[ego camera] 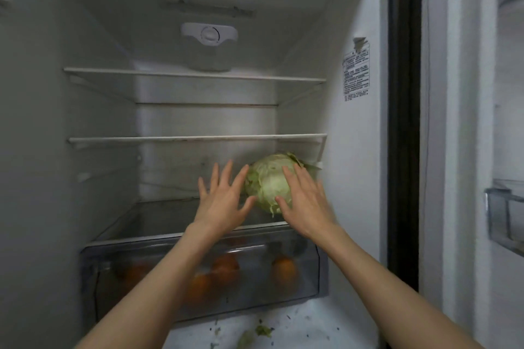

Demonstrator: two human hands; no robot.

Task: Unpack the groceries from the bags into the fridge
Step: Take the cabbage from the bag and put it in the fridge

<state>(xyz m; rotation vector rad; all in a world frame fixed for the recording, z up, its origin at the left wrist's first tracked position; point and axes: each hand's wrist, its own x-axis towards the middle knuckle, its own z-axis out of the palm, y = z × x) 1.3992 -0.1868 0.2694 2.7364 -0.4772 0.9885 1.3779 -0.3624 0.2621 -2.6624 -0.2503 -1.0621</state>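
Nearest the lens: my two forearms, then leaf scraps [256,331] on the white ledge below the crisper drawer [204,272], which shows orange fruit [283,270] through its clear front. Cabbage [269,181] sits on the glass shelf [158,215] above that drawer, toward the right side, close to the fridge right wall [351,150] — round head, no real long axis, loose outer leaves pointing up-right. My right hand [304,201] is the nearer one: fingers spread and straight, laid over the front-right of the head, not curled round it. My left hand [224,198] is also spread flat, just beside the head's left flank; index tip and thumb look to be touching it, can't be certain through the blur. So neither hand grips — both flat-fingered, bracketing it left and right. My read: the cabbage is placed and needs only a nudge or a release. Open room is all to the left and rear of the shelf; the right wall and the shelf above [195,138] cap movement that way. Front lip is close — a roll forward is the risk.
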